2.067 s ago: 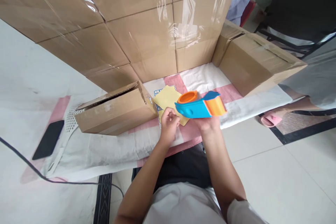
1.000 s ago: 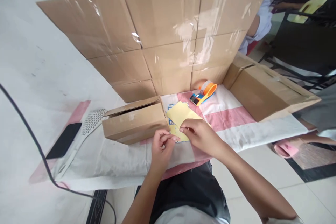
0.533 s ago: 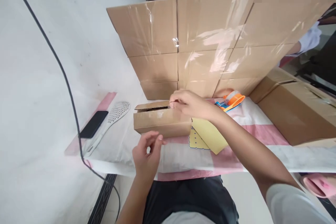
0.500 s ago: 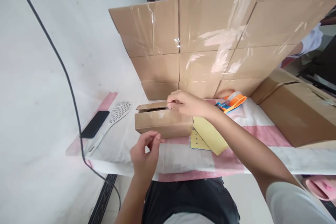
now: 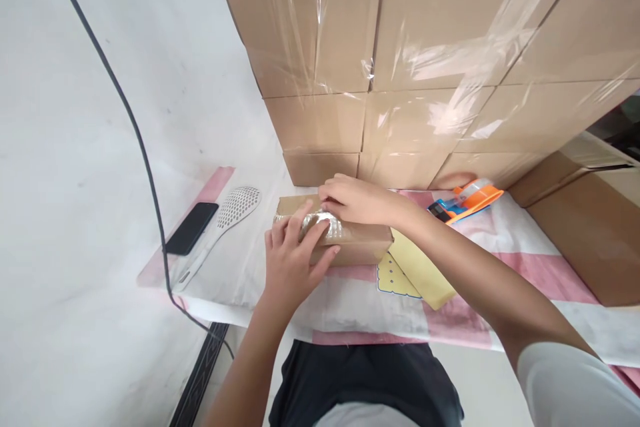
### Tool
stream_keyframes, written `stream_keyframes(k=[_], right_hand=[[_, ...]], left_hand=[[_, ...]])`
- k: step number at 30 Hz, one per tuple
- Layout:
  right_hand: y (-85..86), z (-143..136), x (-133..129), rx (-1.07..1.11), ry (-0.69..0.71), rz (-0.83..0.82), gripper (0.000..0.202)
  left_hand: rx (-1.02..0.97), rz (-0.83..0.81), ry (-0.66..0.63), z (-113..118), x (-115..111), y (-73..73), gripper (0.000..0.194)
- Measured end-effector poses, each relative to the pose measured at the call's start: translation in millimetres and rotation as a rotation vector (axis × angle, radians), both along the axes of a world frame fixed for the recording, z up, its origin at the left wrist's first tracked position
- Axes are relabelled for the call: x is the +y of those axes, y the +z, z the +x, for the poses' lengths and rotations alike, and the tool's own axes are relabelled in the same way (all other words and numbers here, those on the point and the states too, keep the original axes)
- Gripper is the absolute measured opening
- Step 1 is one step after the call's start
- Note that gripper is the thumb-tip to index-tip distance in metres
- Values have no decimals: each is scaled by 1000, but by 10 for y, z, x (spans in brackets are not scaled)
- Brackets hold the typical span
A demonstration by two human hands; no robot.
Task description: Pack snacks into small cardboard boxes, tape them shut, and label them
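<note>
On the cloth in front of me lies a small brown cardboard box [image 5: 357, 250], its top flap lying down. A shiny strip of clear tape [image 5: 327, 227] runs over the top. With fingers spread, my left hand [image 5: 293, 250] rests on the box's top and near side, touching the tape. My right hand [image 5: 353, 200] has its fingers curled together at the back of the top, by the tape; what is between the fingertips is hidden. Right of the box are a yellow paper [image 5: 425, 270] and an orange and blue tape dispenser [image 5: 473, 200].
A tall panel of taped cardboard [image 5: 415, 80] stands behind the box. To the left lie a white slotted skimmer [image 5: 235, 210] and a black phone [image 5: 193, 228]. A dark cable [image 5: 135, 127] hangs along the wall. A bigger cardboard box [image 5: 590, 227] stands at right.
My left hand has moved up from the near edge onto the box, its fingers opening out. The raised flap is now down. My view has shifted closer to the panel.
</note>
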State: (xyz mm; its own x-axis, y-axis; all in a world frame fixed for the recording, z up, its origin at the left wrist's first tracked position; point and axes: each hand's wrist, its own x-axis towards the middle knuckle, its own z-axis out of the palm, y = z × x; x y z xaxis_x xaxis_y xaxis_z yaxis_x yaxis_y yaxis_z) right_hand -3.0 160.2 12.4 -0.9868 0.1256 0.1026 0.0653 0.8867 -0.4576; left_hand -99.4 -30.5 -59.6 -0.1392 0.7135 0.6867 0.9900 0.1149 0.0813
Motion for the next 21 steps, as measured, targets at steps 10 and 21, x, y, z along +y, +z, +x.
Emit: stream_keyframes(k=[10, 21], right_hand=[[211, 114, 90, 328, -19, -408, 23], [-41, 75, 14, 52, 28, -102, 30]], left_hand=[[-97, -63, -29, -31, 24, -62, 32], [-177, -82, 55, -12, 55, -104, 61]])
